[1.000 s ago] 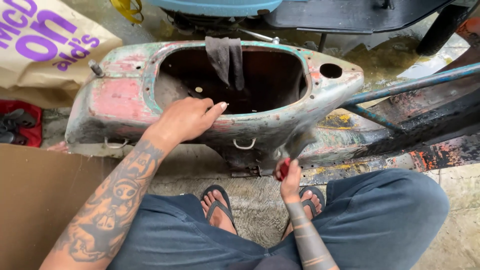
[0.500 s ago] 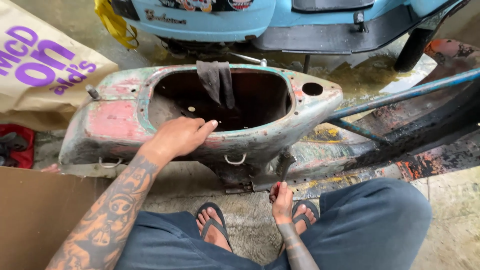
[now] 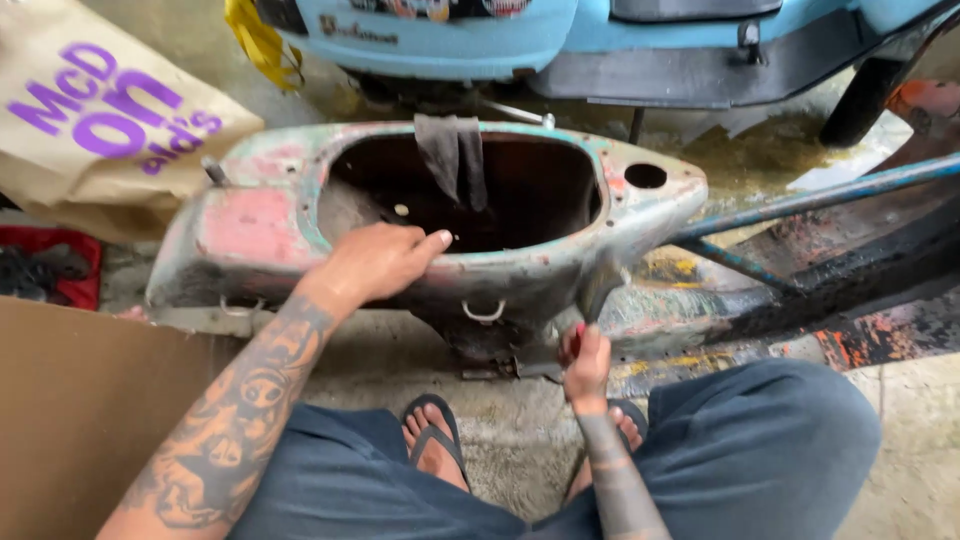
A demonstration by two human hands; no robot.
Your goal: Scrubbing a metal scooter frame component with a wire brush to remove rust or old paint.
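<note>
An old scooter body shell [image 3: 250,225] with worn pink, teal and grey paint lies on the ground in front of me, its big opening facing up. My left hand [image 3: 375,262] rests flat on the shell's near rim, fingers pointing right. My right hand [image 3: 585,362] is low at the shell's underside, closed around a small red-handled tool [image 3: 578,330] whose tip is hidden. A dark rag [image 3: 455,155] hangs over the far rim into the opening.
A light blue scooter [image 3: 470,35] stands behind the shell. A brown paper bag [image 3: 90,130] lies at the far left, a cardboard sheet [image 3: 70,420] at the near left. A blue metal frame tube [image 3: 800,200] runs off right. My sandalled feet [image 3: 432,450] sit below.
The view has tilted and shifted, so the shell sits lower and more central. My left hand stays on the rim and my right hand stays at the underside.
</note>
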